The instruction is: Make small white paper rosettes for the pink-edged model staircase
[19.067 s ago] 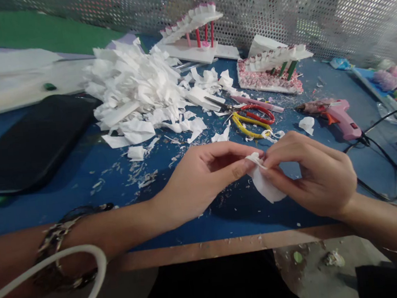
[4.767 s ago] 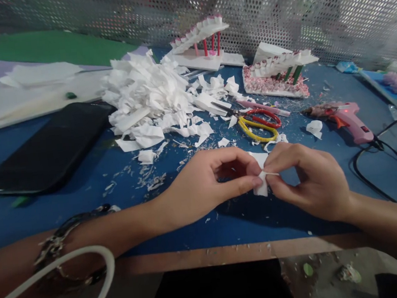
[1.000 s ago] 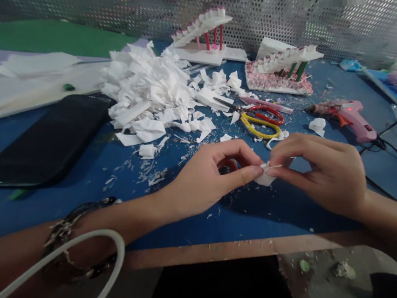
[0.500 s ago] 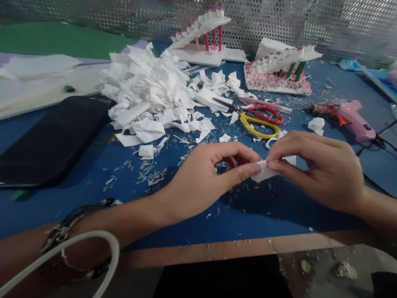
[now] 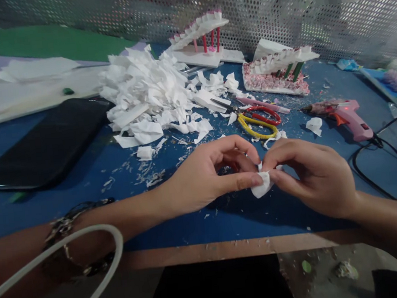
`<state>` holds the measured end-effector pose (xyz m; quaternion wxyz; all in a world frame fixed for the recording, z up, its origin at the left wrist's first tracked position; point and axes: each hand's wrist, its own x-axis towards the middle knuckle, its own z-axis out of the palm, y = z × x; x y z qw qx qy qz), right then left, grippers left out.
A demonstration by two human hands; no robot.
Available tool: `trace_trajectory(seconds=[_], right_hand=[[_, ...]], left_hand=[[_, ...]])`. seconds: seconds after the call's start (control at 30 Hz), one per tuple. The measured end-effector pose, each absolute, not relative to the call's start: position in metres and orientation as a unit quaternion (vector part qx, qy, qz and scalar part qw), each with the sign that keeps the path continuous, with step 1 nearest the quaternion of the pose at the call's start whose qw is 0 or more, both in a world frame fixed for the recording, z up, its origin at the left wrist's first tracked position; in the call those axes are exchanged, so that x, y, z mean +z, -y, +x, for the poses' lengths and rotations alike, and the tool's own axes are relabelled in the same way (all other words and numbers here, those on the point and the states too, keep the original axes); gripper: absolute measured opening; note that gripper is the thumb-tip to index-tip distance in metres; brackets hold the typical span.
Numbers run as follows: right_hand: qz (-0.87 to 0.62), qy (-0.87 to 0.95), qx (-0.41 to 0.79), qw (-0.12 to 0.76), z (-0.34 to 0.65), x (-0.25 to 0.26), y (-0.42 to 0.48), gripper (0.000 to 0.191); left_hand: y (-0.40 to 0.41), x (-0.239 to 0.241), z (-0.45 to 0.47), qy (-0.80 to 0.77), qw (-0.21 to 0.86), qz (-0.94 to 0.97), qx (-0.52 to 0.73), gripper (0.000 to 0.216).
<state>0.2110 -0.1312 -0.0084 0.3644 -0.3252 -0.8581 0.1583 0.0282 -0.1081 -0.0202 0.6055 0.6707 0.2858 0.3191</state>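
Note:
My left hand and my right hand meet above the blue table, near its front edge. Both pinch one small folded piece of white paper between thumb and fingertips. The paper hangs a little below the fingers. A bracelet sits on my left wrist. A big heap of white paper scraps lies behind my left hand. Scissors with red and yellow handles rest just beyond my fingers.
A pink glue gun lies at the right with a black cord looping toward me. A black phone lies at the left. Two small paper staircase models stand before a perforated metal screen. White tubing curves at lower left.
The paper piece, held out flat between my hands half a second ago, is now bunched smaller and hangs lower. My fingertips have drawn closer together.

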Motion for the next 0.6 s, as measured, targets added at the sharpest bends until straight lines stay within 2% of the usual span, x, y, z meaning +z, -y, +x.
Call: trace_trajectory(seconds=[0.37, 0.6], right_hand=[[-0.370, 0.845, 0.084, 0.378, 0.2076, -0.0122, 0.1333, 0.011], [-0.371, 0.855, 0.051, 0.359, 0.2084, -0.0143, 0.1340, 0.010]], left_hand=[[0.1118, -0.0217, 0.0303, -0.347, 0.510, 0.708, 0.343, 0.009], [0.1164, -0.0210, 0.0284, -0.346, 0.347, 0.796, 0.356, 0.011]])
